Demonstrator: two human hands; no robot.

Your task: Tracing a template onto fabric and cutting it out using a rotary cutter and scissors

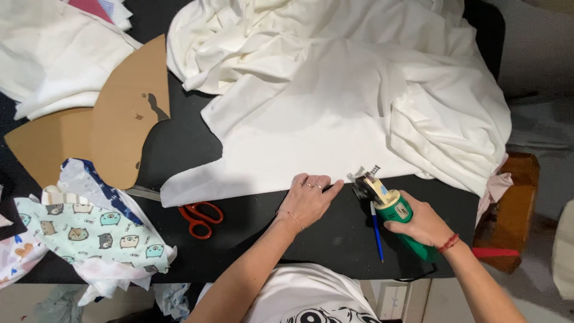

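A large sheet of cream-white fabric (311, 113) lies spread and bunched across a black table (335, 233). My left hand (311, 200) rests flat on the table with its fingertips pressing the fabric's near edge. My right hand (421, 224) grips a green electric fabric cutter (391, 209), whose blade end sits at the fabric's edge just to the right of my left hand's fingers. A blue pen (376, 230) lies on the table under the cutter.
Red-handled scissors (200, 216) lie left of my left hand. A brown cardboard pattern (113, 128) and printed fabric pieces (89, 233) sit at the left. More white cloth (48, 54) is at the far left. A wooden stool (508, 209) stands right of the table.
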